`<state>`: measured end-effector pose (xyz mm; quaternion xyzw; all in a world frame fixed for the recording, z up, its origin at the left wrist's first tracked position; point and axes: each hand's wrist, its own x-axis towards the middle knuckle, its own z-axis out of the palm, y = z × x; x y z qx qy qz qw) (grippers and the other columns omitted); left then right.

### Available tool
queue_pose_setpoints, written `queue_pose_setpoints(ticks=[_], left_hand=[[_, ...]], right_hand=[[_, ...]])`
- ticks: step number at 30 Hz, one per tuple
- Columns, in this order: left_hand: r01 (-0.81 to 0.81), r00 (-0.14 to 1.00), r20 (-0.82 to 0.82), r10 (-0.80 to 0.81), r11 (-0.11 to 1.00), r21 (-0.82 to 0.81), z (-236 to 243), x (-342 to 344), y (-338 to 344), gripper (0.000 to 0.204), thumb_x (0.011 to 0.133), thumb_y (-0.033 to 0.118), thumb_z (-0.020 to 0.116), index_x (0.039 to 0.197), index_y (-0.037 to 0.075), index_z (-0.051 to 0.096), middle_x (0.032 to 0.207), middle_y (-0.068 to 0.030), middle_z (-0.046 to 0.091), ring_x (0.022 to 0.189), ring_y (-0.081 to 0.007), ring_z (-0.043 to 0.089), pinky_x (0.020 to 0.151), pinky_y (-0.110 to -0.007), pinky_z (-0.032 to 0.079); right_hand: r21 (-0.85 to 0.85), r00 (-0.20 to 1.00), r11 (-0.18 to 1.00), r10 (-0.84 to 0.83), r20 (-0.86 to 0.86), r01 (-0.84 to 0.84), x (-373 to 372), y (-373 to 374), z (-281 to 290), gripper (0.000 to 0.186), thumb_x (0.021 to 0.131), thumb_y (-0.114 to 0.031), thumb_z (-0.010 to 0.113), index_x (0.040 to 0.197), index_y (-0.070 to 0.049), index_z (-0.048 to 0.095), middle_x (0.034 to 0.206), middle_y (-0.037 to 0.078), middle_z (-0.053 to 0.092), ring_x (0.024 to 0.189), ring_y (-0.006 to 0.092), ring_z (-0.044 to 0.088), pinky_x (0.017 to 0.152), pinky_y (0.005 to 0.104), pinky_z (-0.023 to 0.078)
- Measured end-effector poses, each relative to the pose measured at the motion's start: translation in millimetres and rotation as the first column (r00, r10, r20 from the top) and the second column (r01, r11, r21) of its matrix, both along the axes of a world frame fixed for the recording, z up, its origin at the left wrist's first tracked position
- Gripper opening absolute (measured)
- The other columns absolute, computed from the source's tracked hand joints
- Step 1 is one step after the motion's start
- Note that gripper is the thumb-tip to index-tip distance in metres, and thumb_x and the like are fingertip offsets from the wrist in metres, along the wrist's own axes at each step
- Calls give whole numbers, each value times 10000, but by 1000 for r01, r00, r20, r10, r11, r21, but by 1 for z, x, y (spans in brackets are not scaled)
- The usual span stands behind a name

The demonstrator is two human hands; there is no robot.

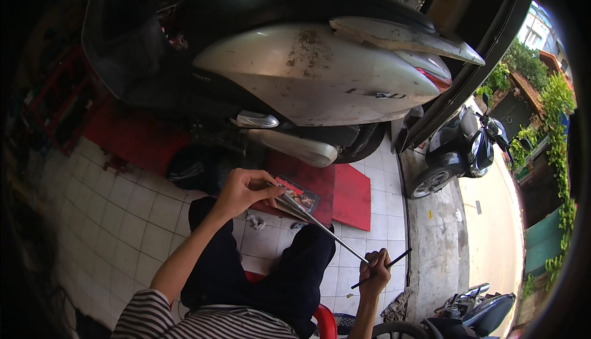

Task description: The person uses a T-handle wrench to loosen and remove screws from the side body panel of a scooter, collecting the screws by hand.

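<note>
A long silver rod (335, 235) slants between my two hands in front of my knees. My left hand (247, 190) pinches its upper end between thumb and fingers. At the lower end, my right hand (374, 271) is closed around the rod. A thin black rod (403, 255) runs crosswise through that same fist; whether it joins the silver one is hidden by the fingers. Just behind the silver rod, near my left fingertips, is a flat box (305, 199) with a red and dark printed top, resting by the red platform.
A silver and black scooter (265, 68) stands on a red platform (352, 199) ahead. White tiles (148, 228) cover the floor. I sit on a red stool (325, 322). A crumpled rag (397, 307) lies at right; another scooter (462, 145) is parked outside.
</note>
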<state>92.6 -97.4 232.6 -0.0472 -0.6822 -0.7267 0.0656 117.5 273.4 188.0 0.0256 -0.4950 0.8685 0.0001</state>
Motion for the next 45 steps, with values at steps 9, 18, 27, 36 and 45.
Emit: queue_pose_setpoints(ticks=[9, 18, 27, 36, 45], left_hand=[[-140, 986, -104, 133, 989, -54, 1, -17, 8, 199, 851, 159, 781, 923, -24, 750, 801, -69, 739, 706, -95, 690, 655, -224, 535], [33, 998, -45, -51, 942, -335, 10, -9, -10, 193, 840, 196, 789, 927, 24, 768, 787, -77, 737, 712, -100, 687, 652, -227, 522], [-4, 1000, -5, 3, 993, -118, -26, -10, -2, 184, 887, 61, 719, 1050, -24, 701, 941, -120, 753, 846, -146, 722, 752, -250, 567], [-258, 946, 304, 115, 835, 486, -83, 17, 27, 162, 960, 164, 653, 1068, 59, 594, 1003, -117, 721, 951, -219, 720, 836, -319, 573], [-336, 920, 372, 126, 744, 578, -102, 25, 50, 196, 985, 246, 612, 1095, 84, 621, 1109, -112, 709, 902, -217, 720, 763, -353, 579]], right_hand=[[-25, 997, 1000, 5, -75, -7, 2, -2, -4, 225, 1031, -174, 502, 837, -76, 447, 639, 0, 427, 551, 91, 376, 481, 225, 376], [-111, 992, 990, 96, 81, -87, -10, 11, 10, 144, 930, -27, 517, 817, -71, 440, 636, -14, 429, 499, 68, 301, 425, 211, 261], [-49, 986, 986, 164, 39, -162, 10, 4, -20, 231, 1021, -200, 527, 841, -82, 444, 643, -9, 443, 469, 64, 272, 429, 230, 221], [150, 939, 936, 290, 186, -318, 97, -36, -63, 171, 1048, -195, 488, 1053, -26, 515, 847, 156, 657, 676, 188, 623, 597, 273, 495], [364, 846, 766, 505, 171, -531, 156, -104, -84, 111, 1025, -88, 515, 1003, 15, 552, 905, 93, 556, 733, 139, 579, 675, 274, 467]])
